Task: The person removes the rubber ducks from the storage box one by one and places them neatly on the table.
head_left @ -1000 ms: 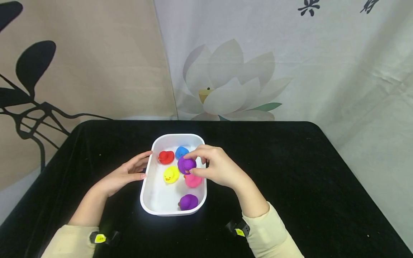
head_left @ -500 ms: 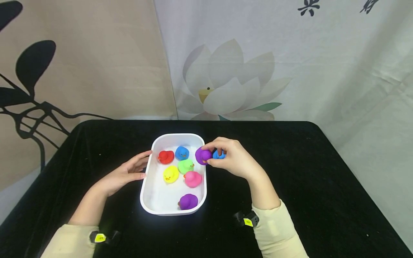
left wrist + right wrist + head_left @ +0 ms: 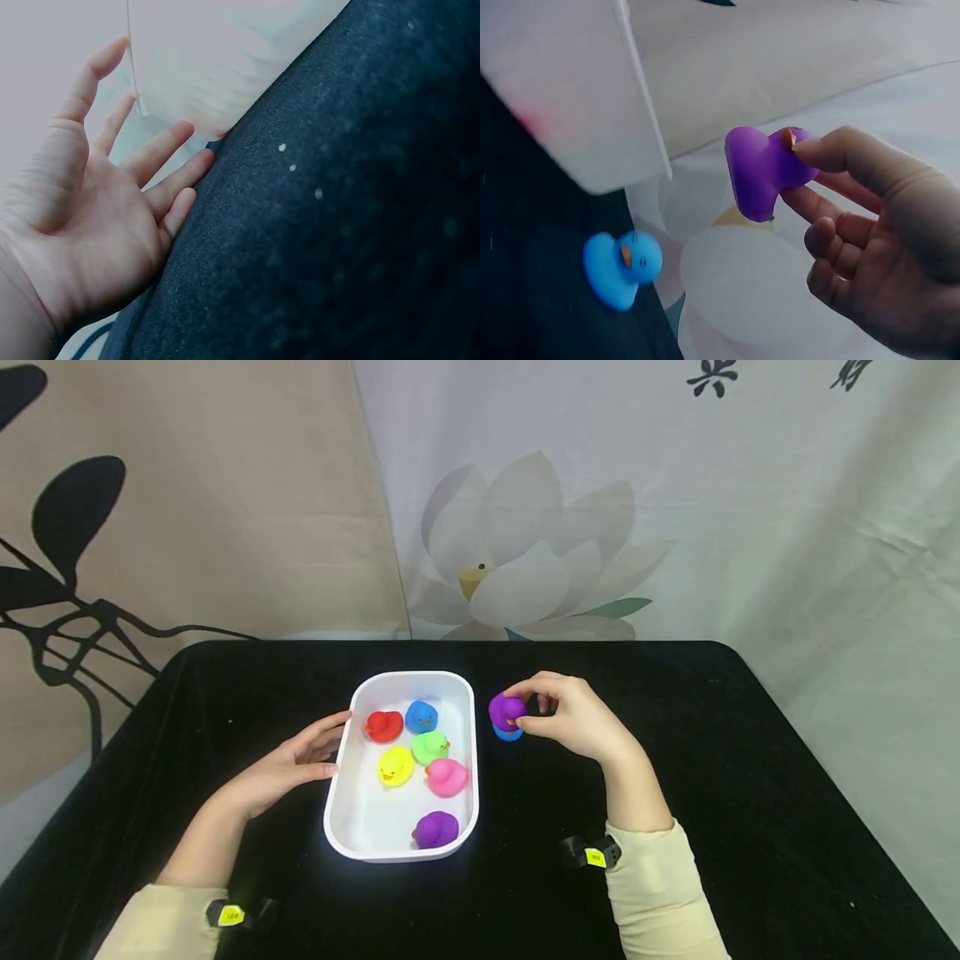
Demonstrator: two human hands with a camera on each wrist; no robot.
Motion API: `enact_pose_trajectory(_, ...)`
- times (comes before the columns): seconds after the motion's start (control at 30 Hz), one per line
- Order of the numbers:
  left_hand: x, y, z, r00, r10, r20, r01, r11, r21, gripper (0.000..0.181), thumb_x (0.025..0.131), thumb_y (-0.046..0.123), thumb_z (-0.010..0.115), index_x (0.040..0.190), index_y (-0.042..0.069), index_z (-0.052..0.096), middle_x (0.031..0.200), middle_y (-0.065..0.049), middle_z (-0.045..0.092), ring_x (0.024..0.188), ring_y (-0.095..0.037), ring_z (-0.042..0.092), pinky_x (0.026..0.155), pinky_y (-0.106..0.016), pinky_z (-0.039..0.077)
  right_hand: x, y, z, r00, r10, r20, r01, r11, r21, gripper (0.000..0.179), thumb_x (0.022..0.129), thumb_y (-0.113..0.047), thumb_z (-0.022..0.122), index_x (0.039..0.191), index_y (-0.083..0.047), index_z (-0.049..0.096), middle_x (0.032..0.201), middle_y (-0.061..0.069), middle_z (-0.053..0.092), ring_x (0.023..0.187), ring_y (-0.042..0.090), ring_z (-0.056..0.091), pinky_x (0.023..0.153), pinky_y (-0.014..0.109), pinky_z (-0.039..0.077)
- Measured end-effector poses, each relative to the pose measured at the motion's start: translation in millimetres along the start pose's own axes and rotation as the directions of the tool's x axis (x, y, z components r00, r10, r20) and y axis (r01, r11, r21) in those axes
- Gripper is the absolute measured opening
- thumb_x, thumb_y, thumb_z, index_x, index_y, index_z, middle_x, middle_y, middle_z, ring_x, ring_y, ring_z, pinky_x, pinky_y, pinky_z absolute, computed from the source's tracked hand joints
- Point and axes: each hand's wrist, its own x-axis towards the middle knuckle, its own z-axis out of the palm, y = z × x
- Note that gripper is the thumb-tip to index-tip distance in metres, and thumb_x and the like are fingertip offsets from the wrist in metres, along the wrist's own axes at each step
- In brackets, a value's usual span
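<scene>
My right hand (image 3: 577, 718) pinches a purple rubber duck (image 3: 506, 711) by its head, between thumb and fingers. The right wrist view shows this duck held up in the air, apart from a blue rubber duck (image 3: 622, 270) on the black cloth. From the head view the purple duck covers most of that blue one. My left hand (image 3: 281, 770) has its fingers extended, with fingertips at the left side of a white tray (image 3: 367, 822); the left wrist view shows its palm (image 3: 101, 232) holding nothing.
Inside the tray lie a red duck (image 3: 385, 727), a blue duck (image 3: 422, 717), a green duck (image 3: 431, 747), a yellow duck (image 3: 395, 767), a pink duck (image 3: 447, 777) and another purple duck (image 3: 435, 830). Black cloth (image 3: 675, 760) covers the table; a printed curtain (image 3: 585, 510) hangs behind.
My right hand has carried the purple duck from over the tray rightward past its rim, to above the blue duck on the cloth. The green duck came into sight. My left hand stays put.
</scene>
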Motion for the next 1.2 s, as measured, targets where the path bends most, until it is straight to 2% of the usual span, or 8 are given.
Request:
enact_pose_trajectory(0.37, 0.0, 0.4, 0.4, 1.0, -0.004, -0.008, 0.004, 1.0, 0.012, 0.073, 0.089, 0.015, 0.064, 0.15, 0.015, 0.024, 0.152, -0.016, 0.028, 0.133, -0.045, 0.03, 0.094, -0.053, 0.044, -6.8, 24.9, -12.8, 0.995, 0.089, 0.035, -0.088, 0.996, -0.019, 0.03, 0.081, -0.004, 0.072, 0.11, -0.011, 0.07, 0.095, 0.002, 0.061, 0.076, 0.022, 0.05, 0.061, 0.035, 0.047)
enact_pose_trajectory(0.9, 2.0, -0.7, 0.8, 1.0, 0.003, -0.001, -0.003, 1.0, 0.007, 0.074, 0.088, 0.015, 0.064, 0.15, 0.015, 0.024, 0.151, -0.017, 0.028, 0.132, -0.045, 0.031, 0.093, -0.053, 0.045, -8.5, 54.0, -22.6, 0.99, 0.118, 0.084, -0.112, 0.992, -0.065, 0.028, 0.082, -0.005, 0.072, 0.109, -0.009, 0.07, 0.095, 0.003, 0.061, 0.077, 0.022, 0.049, 0.064, 0.036, 0.045)
enact_pose_trajectory(1.2, 1.0, -1.7, 0.3, 1.0, -0.005, -0.005, 0.006, 1.0, 0.012, 0.074, 0.088, 0.015, 0.065, 0.15, 0.015, 0.024, 0.151, -0.017, 0.028, 0.132, -0.046, 0.031, 0.093, -0.052, 0.045, -2.6, 64.5, -20.9, 0.988, 0.098, 0.121, -0.09, 0.993, -0.074, 0.028, 0.082, -0.005, 0.071, 0.11, -0.008, 0.07, 0.098, 0.003, 0.06, 0.077, 0.021, 0.049, 0.063, 0.034, 0.046)
